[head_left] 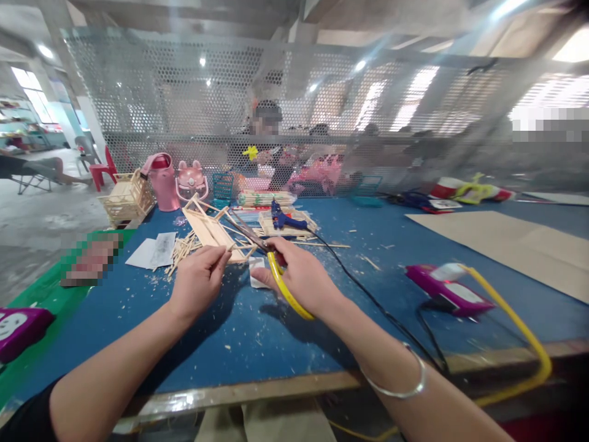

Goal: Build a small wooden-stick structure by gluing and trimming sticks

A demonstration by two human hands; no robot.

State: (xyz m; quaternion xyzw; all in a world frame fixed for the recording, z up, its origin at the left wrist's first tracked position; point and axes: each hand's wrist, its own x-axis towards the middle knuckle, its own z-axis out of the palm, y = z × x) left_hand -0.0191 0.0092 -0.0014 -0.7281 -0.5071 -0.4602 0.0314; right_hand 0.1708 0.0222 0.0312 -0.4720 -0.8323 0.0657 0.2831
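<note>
Blue table [221, 359] — pale, thin-barred wooden frame [205, 226], left hand [197, 277] pinching near edge; right hand [301, 276] gripping yellow-handled scissors [275, 267].

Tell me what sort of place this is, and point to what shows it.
Probably a craft workshop or small factory floor: there's a blue worktable littered with thin wooden sticks, a corded glue gun, and a tall perforated screen along the table's far side.

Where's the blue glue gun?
Near the middle of the head view, the blue glue gun lies just beyond the right hand, right of the wooden frame.
</note>
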